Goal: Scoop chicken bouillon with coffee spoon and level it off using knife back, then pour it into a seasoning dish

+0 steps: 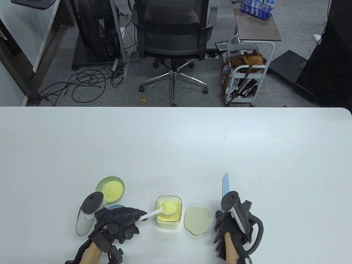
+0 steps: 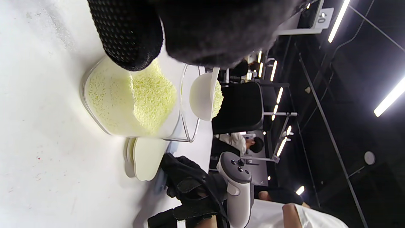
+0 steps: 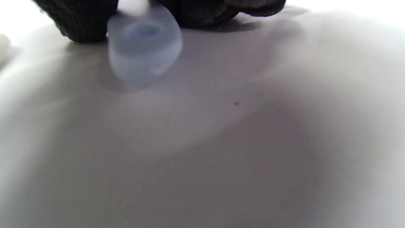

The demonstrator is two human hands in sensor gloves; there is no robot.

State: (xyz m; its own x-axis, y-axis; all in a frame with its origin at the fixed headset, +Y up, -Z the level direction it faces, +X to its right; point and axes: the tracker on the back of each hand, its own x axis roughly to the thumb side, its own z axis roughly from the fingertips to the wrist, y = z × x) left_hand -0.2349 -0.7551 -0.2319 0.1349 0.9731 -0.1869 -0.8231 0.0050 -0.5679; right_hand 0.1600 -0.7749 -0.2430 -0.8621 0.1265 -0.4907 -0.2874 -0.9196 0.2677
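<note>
Your coffee spoon point(image 1: 162, 210) is heaped with yellow chicken bouillon point(image 1: 169, 206) and sits just above the open clear container point(image 1: 169, 211), near its middle. Your left hand point(image 1: 118, 224) pinches the spoon's white handle. The container's pale lid point(image 1: 197, 220) lies just to its right. Your right hand point(image 1: 229, 229) grips the knife point(image 1: 225, 184), its light-blue blade pointing away from you. The green seasoning dish point(image 1: 110, 189) behind your left hand already holds bouillon.
</note>
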